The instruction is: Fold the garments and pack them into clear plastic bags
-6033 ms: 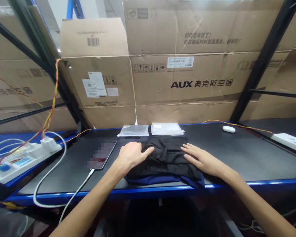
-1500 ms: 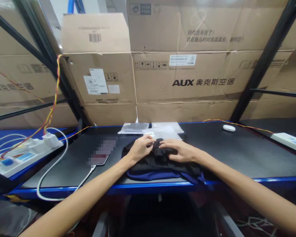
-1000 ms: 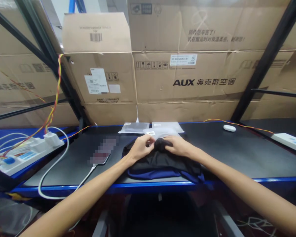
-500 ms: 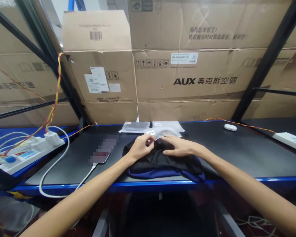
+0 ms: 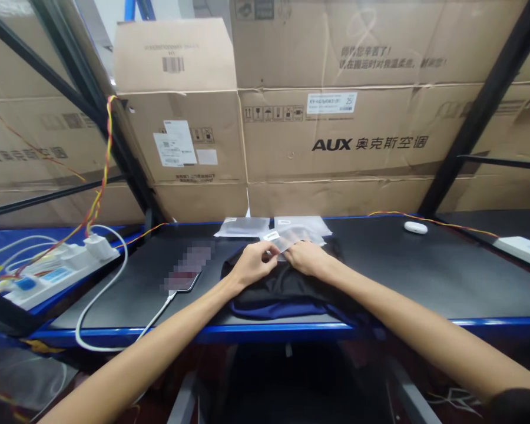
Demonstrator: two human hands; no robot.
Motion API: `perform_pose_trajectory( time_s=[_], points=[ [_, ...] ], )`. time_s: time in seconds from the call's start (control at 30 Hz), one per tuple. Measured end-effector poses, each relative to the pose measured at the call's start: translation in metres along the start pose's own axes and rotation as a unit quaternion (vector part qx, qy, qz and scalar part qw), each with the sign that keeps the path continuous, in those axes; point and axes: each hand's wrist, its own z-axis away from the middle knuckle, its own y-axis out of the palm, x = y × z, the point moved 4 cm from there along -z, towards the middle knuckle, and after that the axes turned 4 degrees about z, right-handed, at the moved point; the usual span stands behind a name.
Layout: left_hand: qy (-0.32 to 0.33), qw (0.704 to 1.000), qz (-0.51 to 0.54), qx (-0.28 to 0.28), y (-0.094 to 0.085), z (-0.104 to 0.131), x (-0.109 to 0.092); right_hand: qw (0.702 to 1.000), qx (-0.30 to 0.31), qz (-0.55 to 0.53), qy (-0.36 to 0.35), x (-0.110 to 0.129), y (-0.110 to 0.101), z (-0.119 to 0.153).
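A frosted plastic bag [image 5: 311,234] with a small white label lies on top of a pile of black and dark blue fabric [image 5: 287,288] near the table's front edge. My left hand [image 5: 260,261] pinches the near left edge of this bag between thumb and fingers. My right hand [image 5: 308,257] is bent at the bag's near opening, its fingers partly inside; skin tone shows through the film. What those fingers hold, if anything, is hidden. Behind, two more frosted bags lie flat, one on the left [image 5: 242,227] and one on the right [image 5: 318,224].
A phone [image 5: 186,282] on a white charging cable lies to the left. Power strips stand at the left [image 5: 57,274] and far right [image 5: 525,252]. A small white case [image 5: 416,227] sits at the back right. Large cardboard sheets [image 5: 335,165] rise behind the black tabletop [image 5: 424,282].
My right hand has moved left from lying on the black fabric, and its fingers have gone into the bag's opening. My left hand stays at the bag's edge, which now shows raised.
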Motion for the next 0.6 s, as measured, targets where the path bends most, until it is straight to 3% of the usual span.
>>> perform_pose_trajectory(
  time_s=[0.13, 0.33, 0.47, 0.6],
  points=[
    [-0.009, 1.000, -0.011, -0.012, 0.000, -0.001, 0.001, 0.999, 0.003, -0.034, 0.014, -0.011, -0.007, 0.011],
    [-0.021, 0.999, -0.024, -0.017, -0.002, -0.002, 0.002, 0.991, 0.027, -0.102, -0.079, -0.031, -0.011, 0.031],
    [-0.014, 1.000, -0.015, -0.011, -0.002, -0.002, 0.002, 0.995, 0.008, -0.063, -0.072, -0.027, -0.005, 0.022],
    [-0.009, 1.000, -0.002, -0.003, -0.001, -0.001, 0.001, 1.000, 0.001, 0.008, -0.013, -0.016, 0.001, 0.001]
  ],
)
